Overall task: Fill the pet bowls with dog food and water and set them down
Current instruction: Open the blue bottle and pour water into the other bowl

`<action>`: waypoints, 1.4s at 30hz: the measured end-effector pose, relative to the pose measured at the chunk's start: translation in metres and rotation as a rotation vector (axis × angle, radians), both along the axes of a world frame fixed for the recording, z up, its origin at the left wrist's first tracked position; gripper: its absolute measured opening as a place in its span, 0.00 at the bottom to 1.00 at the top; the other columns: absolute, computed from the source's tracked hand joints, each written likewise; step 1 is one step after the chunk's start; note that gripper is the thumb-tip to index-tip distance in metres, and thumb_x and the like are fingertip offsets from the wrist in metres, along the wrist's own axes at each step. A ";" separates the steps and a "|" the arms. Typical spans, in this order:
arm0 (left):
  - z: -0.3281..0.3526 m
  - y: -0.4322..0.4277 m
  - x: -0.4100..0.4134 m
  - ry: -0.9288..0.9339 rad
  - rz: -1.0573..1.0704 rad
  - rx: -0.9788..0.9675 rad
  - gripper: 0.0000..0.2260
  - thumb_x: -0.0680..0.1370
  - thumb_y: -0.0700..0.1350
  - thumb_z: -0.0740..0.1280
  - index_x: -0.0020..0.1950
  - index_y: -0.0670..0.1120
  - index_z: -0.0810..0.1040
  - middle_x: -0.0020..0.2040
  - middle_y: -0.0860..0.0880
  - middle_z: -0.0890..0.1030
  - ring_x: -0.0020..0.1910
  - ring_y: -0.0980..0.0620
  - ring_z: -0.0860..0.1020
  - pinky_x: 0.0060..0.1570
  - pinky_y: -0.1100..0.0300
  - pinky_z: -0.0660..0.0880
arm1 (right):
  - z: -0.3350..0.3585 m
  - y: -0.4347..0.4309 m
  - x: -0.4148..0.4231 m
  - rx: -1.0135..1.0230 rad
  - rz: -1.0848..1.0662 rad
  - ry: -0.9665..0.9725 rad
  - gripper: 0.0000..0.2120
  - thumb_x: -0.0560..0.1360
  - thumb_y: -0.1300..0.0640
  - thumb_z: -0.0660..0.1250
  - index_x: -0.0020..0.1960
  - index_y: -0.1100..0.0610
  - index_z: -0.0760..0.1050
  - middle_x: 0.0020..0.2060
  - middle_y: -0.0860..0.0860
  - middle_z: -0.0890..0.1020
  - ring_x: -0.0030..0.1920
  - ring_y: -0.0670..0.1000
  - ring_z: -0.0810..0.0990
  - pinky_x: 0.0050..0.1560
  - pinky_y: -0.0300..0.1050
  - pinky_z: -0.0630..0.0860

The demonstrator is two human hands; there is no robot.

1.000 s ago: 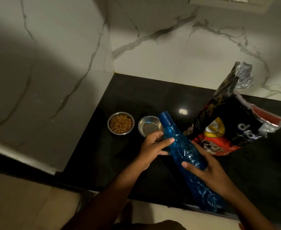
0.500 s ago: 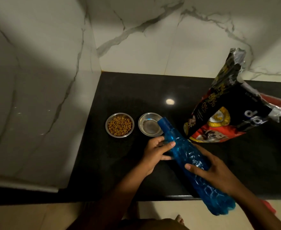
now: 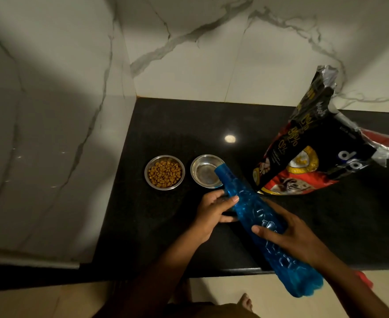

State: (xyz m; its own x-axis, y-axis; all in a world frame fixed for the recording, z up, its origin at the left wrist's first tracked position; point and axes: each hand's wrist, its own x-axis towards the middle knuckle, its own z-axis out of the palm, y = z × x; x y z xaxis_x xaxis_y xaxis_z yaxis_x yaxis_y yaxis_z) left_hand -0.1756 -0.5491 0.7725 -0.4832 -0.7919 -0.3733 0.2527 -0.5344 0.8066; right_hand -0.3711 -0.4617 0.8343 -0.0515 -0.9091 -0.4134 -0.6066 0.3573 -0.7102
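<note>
1. We hold the blue plastic bottle (image 3: 264, 228) tilted, its long axis running from its base near us, lower right, up and left to its neck, whose mouth sits over the near right rim of the steel water bowl (image 3: 206, 171).
2. Our left hand (image 3: 211, 214) wraps the bottle's upper part; our right hand (image 3: 289, 235) grips its middle from the right.
3. The bottle is translucent blue with an embossed pattern.
4. The kibble bowl (image 3: 164, 172) stands just left of the water bowl on the black countertop (image 3: 170, 125); an opened dog food bag (image 3: 315, 154) leans to the right.
</note>
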 end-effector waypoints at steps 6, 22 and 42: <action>-0.004 0.000 0.001 -0.004 -0.001 0.007 0.13 0.78 0.43 0.69 0.62 0.42 0.79 0.58 0.41 0.83 0.58 0.45 0.82 0.55 0.41 0.80 | 0.002 -0.001 0.003 0.019 -0.004 0.007 0.44 0.63 0.31 0.72 0.74 0.37 0.58 0.69 0.42 0.72 0.63 0.42 0.74 0.61 0.41 0.74; -0.007 0.001 0.002 0.015 -0.018 0.064 0.14 0.78 0.43 0.69 0.63 0.42 0.78 0.60 0.42 0.82 0.59 0.45 0.82 0.55 0.43 0.80 | 0.012 -0.002 0.011 0.069 -0.041 0.051 0.46 0.63 0.33 0.72 0.76 0.42 0.59 0.70 0.45 0.72 0.66 0.46 0.72 0.66 0.46 0.71; -0.010 0.004 0.004 0.039 -0.024 0.071 0.15 0.78 0.43 0.69 0.64 0.40 0.77 0.61 0.40 0.81 0.59 0.43 0.81 0.55 0.40 0.79 | 0.030 0.000 0.025 0.071 -0.048 0.071 0.44 0.64 0.37 0.72 0.75 0.43 0.58 0.71 0.48 0.71 0.61 0.43 0.69 0.60 0.40 0.68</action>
State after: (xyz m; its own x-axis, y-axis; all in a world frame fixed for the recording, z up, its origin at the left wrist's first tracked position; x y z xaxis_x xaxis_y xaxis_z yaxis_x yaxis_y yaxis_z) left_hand -0.1714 -0.5454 0.7622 -0.5170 -0.7522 -0.4086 0.2694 -0.5961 0.7564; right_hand -0.3462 -0.4620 0.8641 -0.1260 -0.8736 -0.4701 -0.6353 0.4350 -0.6381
